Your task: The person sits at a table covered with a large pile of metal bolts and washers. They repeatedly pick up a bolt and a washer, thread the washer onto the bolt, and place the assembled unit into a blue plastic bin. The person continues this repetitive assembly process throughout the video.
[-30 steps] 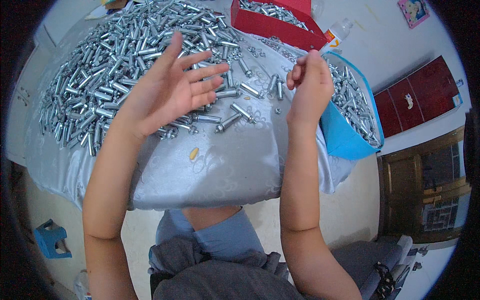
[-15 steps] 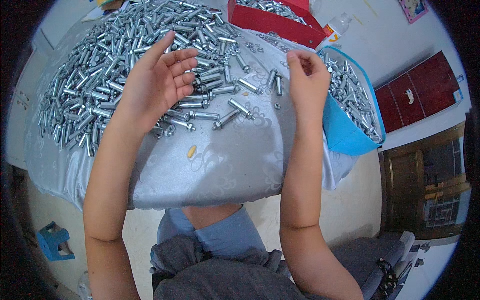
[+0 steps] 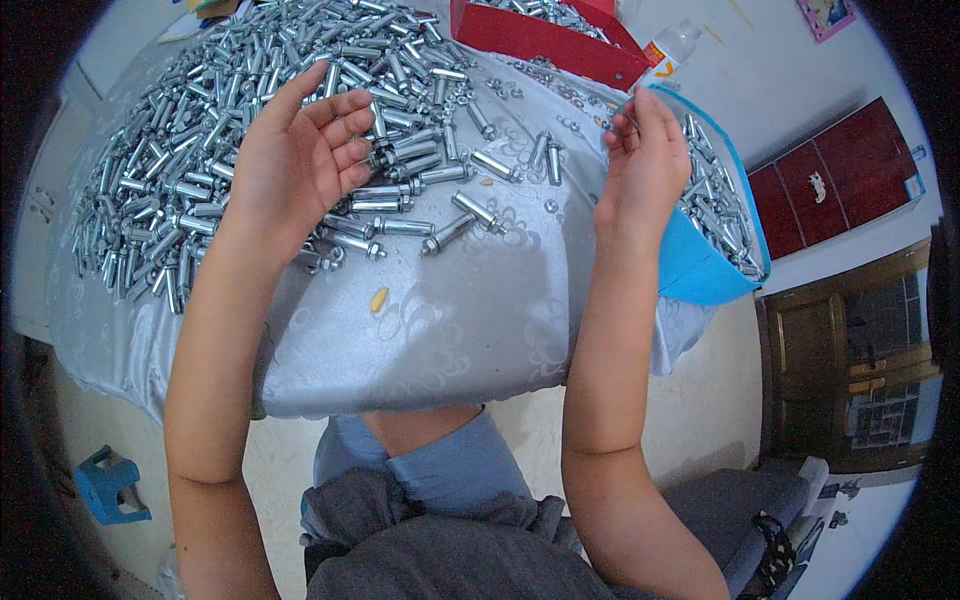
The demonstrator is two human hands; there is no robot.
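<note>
My left hand (image 3: 302, 165) is raised at the right side of a big heap of silver sleeve anchor bolts (image 3: 215, 130). Its palm faces right, its fingers are apart, and nothing is in it. At the left edge of a blue box (image 3: 712, 270) filled with bolts is my right hand (image 3: 645, 165). Its fingers are loosely curled and parted, with nothing visible in them. Between my hands a few bolts (image 3: 478, 212) lie loose on the silver-grey tablecloth (image 3: 450, 340), along with a small nut (image 3: 551, 206).
A red box (image 3: 545, 40) of metal parts stands at the back, with a white plastic bottle (image 3: 672, 48) beside it. Small nuts and washers (image 3: 505, 88) lie scattered before it. A small yellow oblong piece (image 3: 379, 299) rests near the front. A blue stool (image 3: 110, 485) stands on the floor at left.
My right hand has moved right toward the blue box and turned, its fingers loosening. My left hand has shifted slightly left and stays open.
</note>
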